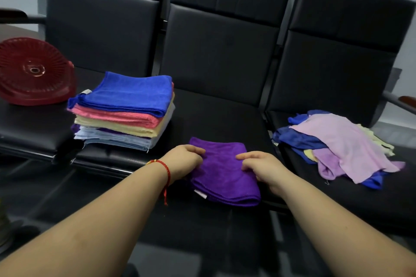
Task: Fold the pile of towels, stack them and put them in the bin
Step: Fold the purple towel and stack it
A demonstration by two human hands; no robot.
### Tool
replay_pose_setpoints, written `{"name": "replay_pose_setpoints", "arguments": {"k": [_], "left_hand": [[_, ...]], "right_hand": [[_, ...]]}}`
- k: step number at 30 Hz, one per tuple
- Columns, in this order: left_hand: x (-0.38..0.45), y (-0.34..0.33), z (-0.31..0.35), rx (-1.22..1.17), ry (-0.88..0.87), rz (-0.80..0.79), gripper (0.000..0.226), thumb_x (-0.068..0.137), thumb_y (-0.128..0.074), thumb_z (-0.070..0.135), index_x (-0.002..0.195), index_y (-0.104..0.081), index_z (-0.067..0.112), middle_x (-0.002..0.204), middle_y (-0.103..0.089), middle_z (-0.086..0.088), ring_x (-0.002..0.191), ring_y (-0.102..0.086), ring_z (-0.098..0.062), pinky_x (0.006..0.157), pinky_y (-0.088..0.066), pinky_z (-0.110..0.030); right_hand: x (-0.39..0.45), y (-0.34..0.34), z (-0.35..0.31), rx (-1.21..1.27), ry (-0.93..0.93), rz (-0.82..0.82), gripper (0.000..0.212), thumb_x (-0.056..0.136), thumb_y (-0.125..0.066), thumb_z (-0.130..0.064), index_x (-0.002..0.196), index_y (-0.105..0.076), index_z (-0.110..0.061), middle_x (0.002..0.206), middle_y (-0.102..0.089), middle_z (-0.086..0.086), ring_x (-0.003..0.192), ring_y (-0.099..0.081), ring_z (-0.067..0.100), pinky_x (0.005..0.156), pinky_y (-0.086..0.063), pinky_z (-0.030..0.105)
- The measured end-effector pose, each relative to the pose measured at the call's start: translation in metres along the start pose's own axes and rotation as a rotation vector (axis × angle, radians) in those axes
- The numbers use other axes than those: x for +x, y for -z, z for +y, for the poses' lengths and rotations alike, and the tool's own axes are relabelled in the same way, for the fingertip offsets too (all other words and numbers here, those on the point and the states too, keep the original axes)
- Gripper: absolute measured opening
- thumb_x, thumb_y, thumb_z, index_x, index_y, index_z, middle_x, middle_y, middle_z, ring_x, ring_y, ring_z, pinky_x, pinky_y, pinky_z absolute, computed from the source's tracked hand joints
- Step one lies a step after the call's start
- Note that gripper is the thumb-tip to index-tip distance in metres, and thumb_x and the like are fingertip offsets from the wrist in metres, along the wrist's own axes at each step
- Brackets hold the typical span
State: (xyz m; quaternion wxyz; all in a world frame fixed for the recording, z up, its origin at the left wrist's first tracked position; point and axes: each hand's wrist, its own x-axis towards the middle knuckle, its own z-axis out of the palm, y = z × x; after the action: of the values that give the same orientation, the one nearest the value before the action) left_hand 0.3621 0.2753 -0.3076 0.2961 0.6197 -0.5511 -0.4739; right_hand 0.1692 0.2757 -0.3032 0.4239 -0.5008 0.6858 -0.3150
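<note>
A folded purple towel lies on the middle black seat near its front edge. My left hand grips its left edge, thumb on top. At the towel's right edge my right hand holds it with thumb and curled fingers on the cloth. A stack of folded towels, blue on top, then pink, yellow and pale blue, stands to the left. A loose pile of unfolded towels, lilac, blue and yellow, lies on the right seat. The red slatted bin lies tipped on its side at far left.
The three black seats have tall backrests behind them. A chair armrest sticks out at the right edge. Dark floor shows below the seat fronts.
</note>
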Motion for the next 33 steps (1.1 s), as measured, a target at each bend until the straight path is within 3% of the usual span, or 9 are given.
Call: {"name": "replay_pose_setpoints", "arguments": {"k": [6,9,12,18,20,23,26,31,33], "left_hand": [[-0.010,0.001,0.007,0.195,-0.131,-0.039,0.063,0.083,-0.051,0.008,0.143,-0.041,0.027,0.087,-0.066,-0.001,0.055,-0.055,-0.010,0.047,-0.038,-0.013],[-0.016,0.006,0.014,0.391,-0.260,0.026,0.066,0.085,-0.052,0.015,0.147,-0.033,0.030,0.140,-0.050,-0.003,0.113,-0.058,-0.019,0.086,-0.042,-0.020],[-0.024,0.016,0.024,0.428,-0.369,0.112,0.068,0.085,-0.052,0.016,0.148,-0.030,0.029,0.154,-0.031,0.004,0.137,-0.036,-0.014,0.105,-0.029,-0.020],[-0.028,0.078,0.056,0.423,-0.393,0.291,0.067,0.084,-0.052,0.015,0.146,-0.033,0.032,0.148,-0.042,0.003,0.128,-0.047,-0.018,0.098,-0.036,-0.023],[-0.022,0.111,0.063,0.430,-0.383,0.321,0.065,0.082,-0.052,0.015,0.144,-0.038,0.033,0.135,-0.056,0.001,0.095,-0.063,-0.015,0.077,-0.044,-0.020],[-0.016,0.161,0.065,0.397,-0.358,0.350,0.064,0.079,-0.053,0.013,0.139,-0.046,0.034,0.117,-0.067,-0.007,0.052,-0.047,-0.009,0.055,-0.038,-0.023],[-0.010,0.199,0.058,0.429,-0.301,0.393,0.064,0.082,-0.053,0.001,0.140,-0.046,0.030,0.117,-0.065,-0.004,0.071,-0.058,-0.019,0.066,-0.043,-0.028],[0.013,0.232,0.039,0.587,-0.148,0.383,0.064,0.085,-0.055,0.007,0.143,-0.041,0.030,0.114,-0.063,-0.003,0.071,-0.056,-0.012,0.055,-0.038,-0.013],[0.021,0.233,0.029,0.667,-0.050,0.310,0.066,0.086,-0.056,0.015,0.147,-0.033,0.031,0.136,-0.052,-0.010,0.104,-0.058,-0.021,0.071,-0.040,-0.017]], "right_hand": [[-0.002,0.005,0.006,-0.104,0.165,0.083,0.046,0.078,-0.059,0.000,0.118,-0.065,-0.021,0.114,-0.066,0.000,0.079,-0.063,0.008,0.068,-0.047,0.017],[-0.009,0.007,-0.008,-0.197,0.289,0.139,0.054,0.079,-0.057,-0.005,0.128,-0.059,-0.025,0.122,-0.063,-0.003,0.089,-0.063,0.008,0.079,-0.049,0.021],[-0.015,0.007,-0.025,-0.269,0.392,0.161,0.060,0.081,-0.056,-0.009,0.137,-0.050,-0.029,0.127,-0.061,-0.004,0.068,-0.056,0.000,0.068,-0.045,0.018],[-0.015,-0.007,-0.084,-0.247,0.558,0.149,0.068,0.082,-0.055,-0.007,0.145,-0.039,-0.027,0.137,-0.053,-0.003,0.086,-0.055,0.005,0.071,-0.043,0.014],[-0.013,-0.020,-0.110,-0.170,0.570,0.094,0.069,0.083,-0.055,-0.005,0.146,-0.037,-0.026,0.136,-0.053,-0.004,0.085,-0.058,0.007,0.063,-0.043,0.010],[-0.007,-0.049,-0.146,-0.113,0.607,-0.019,0.071,0.083,-0.055,-0.004,0.148,-0.033,-0.022,0.146,-0.044,-0.005,0.105,-0.056,0.007,0.078,-0.041,0.014],[0.006,-0.079,-0.174,-0.126,0.619,-0.107,0.073,0.084,-0.055,-0.005,0.150,-0.028,-0.020,0.150,-0.038,-0.004,0.112,-0.052,0.007,0.085,-0.038,0.016],[0.036,-0.120,-0.193,-0.283,0.555,-0.202,0.073,0.086,-0.054,-0.010,0.152,-0.022,-0.019,0.152,-0.034,-0.001,0.116,-0.053,0.014,0.090,-0.040,0.019],[0.042,-0.131,-0.190,-0.449,0.510,-0.226,0.073,0.087,-0.056,-0.016,0.152,-0.021,-0.018,0.155,-0.029,0.004,0.135,-0.039,0.020,0.102,-0.034,0.022]]}}
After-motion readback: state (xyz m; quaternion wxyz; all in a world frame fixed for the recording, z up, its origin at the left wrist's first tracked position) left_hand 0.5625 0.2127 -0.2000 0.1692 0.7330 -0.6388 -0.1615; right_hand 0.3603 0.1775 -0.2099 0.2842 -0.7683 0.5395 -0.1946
